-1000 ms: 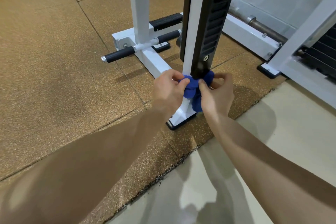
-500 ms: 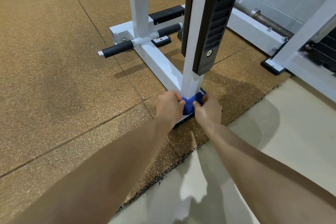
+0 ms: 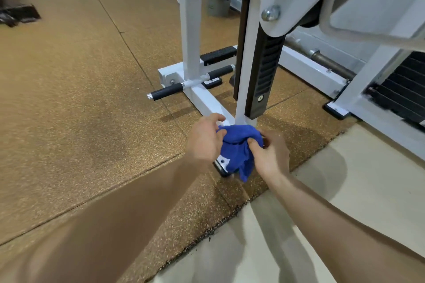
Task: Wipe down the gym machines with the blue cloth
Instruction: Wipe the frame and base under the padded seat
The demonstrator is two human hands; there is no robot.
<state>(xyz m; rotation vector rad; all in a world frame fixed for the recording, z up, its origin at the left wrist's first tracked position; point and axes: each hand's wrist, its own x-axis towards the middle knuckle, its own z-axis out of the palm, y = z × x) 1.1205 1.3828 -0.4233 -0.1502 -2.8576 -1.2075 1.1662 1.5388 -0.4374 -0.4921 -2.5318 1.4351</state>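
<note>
- My left hand (image 3: 204, 139): fingers curled on the blue cloth (image 3: 238, 148).
- My right hand (image 3: 270, 154): pinching the same cloth.
- Cloth: bunched against the white upright (image 3: 247, 64), near its base.

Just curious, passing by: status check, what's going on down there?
Left hand and right hand both gripping blue cloth. Cloth at base of white upright post. Nothing in the way.
</note>
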